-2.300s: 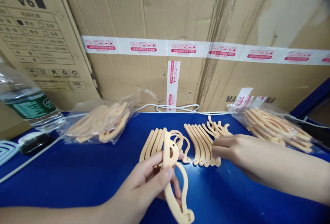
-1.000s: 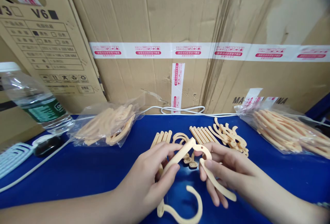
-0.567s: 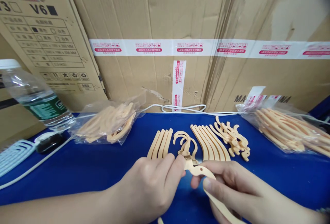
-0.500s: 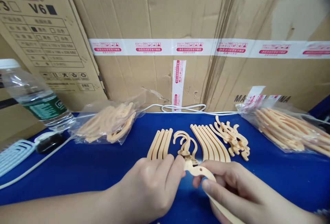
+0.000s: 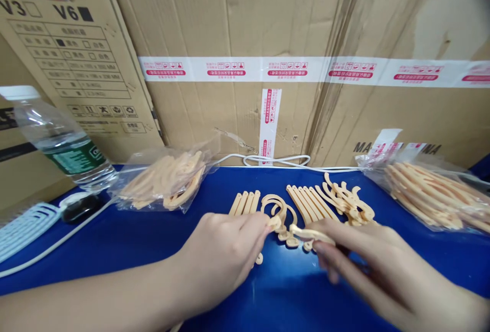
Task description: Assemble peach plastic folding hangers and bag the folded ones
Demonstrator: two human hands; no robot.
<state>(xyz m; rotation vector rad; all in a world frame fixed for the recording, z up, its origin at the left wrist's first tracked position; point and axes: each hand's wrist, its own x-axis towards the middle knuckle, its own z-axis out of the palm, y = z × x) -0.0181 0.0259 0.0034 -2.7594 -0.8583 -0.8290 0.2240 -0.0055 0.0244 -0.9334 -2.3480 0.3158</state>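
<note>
My left hand [image 5: 225, 255] is closed on a beige plastic hanger part [image 5: 274, 223], whose rounded end sticks out past the fingertips; most of it is hidden. To its right, my right hand [image 5: 356, 255] pinches a curved beige hanger arm [image 5: 311, 233] between thumb and fingers, its narrow tip pointing left. A gap separates the two held pieces. Just beyond the hands lie several hanger hooks [image 5: 273, 200]. Left of these is a row of short-looking hanger arms [image 5: 245, 202], partly covered by my left hand. Another row of arms [image 5: 308, 204] lies to their right.
A pile of small curved pieces [image 5: 348, 199] lies right of the rows. Clear bags of parts stand at left [image 5: 164, 179] and right [image 5: 424, 194]. A water bottle [image 5: 72, 143], a white cable [image 5: 275, 161] and cardboard boxes [image 5: 229, 118] border the blue table [image 5: 275, 301].
My hands have moved apart; the pieces that met between them are now separate. The right hand's arm has turned from slanting toward me to lying nearly level. The view has shifted slightly left.
</note>
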